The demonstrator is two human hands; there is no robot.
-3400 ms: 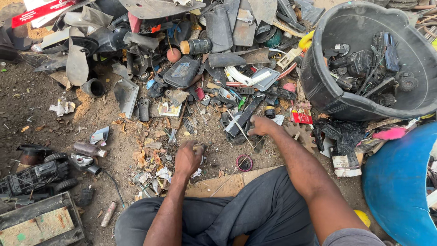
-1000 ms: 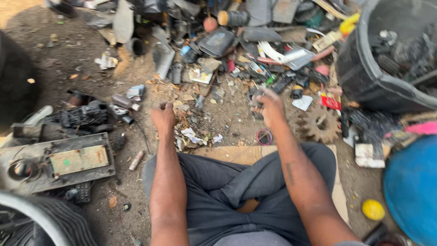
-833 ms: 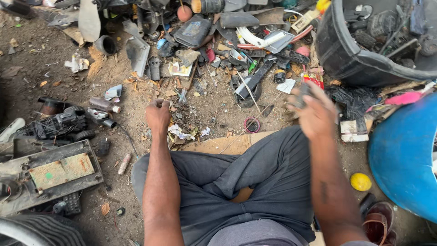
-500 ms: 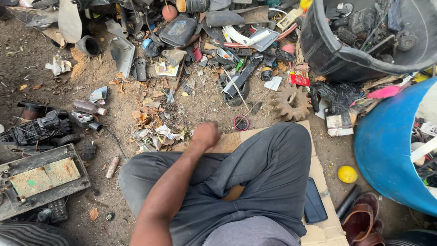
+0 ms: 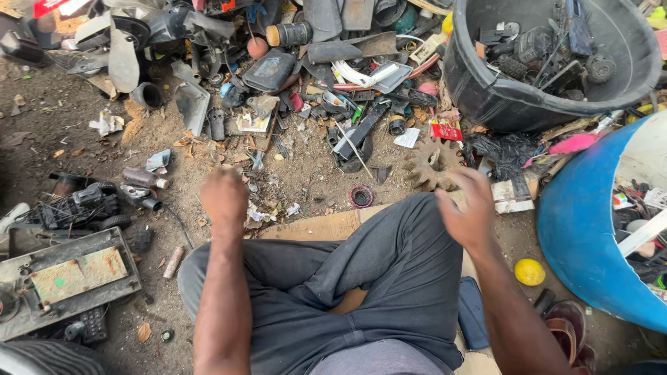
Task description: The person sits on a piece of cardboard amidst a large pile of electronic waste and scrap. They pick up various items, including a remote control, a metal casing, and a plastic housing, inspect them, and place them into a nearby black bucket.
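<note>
The left hand point(image 5: 224, 196) was held loosely closed and empty over the scraps at 10 o'clock, the right hand point(image 5: 467, 208) open beside the rusty gear point(image 5: 432, 164) at 1 o'clock, best gripped by the rim.

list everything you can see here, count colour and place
tub: one, black, top right, full of dark scrap parts
barrel: one, blue, right edge
gear: one, rusty brown, on dirt by the right hand
ring: one, red and black, centre ground
ball: one, yellow, lower right
metal plate: one, grey and rusty, lower left
scrap pile: many pieces, mostly black and grey, along top
cardboard: one, tan, under legs
left hand: one, over dirt
right hand: one, blurred, near gear
</note>
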